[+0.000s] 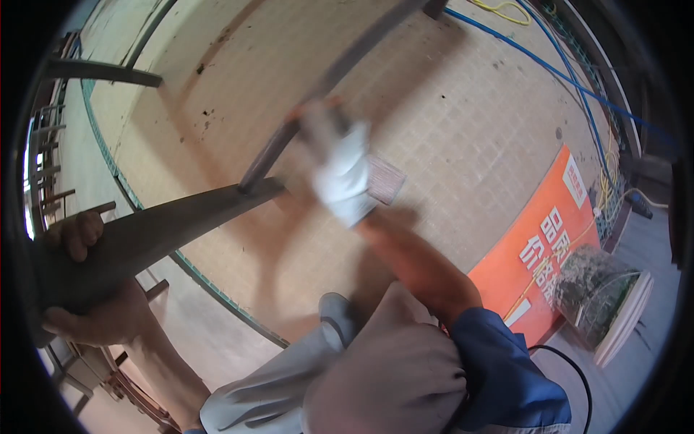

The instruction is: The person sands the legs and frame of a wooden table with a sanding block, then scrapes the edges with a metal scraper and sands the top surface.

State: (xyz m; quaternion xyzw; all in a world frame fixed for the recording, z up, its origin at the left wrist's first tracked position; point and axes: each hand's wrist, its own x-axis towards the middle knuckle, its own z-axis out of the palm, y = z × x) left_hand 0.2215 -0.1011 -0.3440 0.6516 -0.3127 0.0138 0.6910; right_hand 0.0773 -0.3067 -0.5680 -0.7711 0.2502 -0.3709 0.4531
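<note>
A dark wooden furniture frame reaches in from the left, with a broad tapering board joined to a long curved rail. Bare, my left hand is closed around the board's wide end, its fingers over the top edge and its thumb below. My right hand, in a white glove, is at the curved rail near the joint. Motion smears its fingers, and something orange shows beside the fingertips; I cannot make out what it is. Partly behind the glove lies a reddish striped block.
The floor carries a tan textured mat with a green edge. At the right are an orange printed sheet, a clear tub, blue hoses and a yellow cord. More wooden frames stand at the left.
</note>
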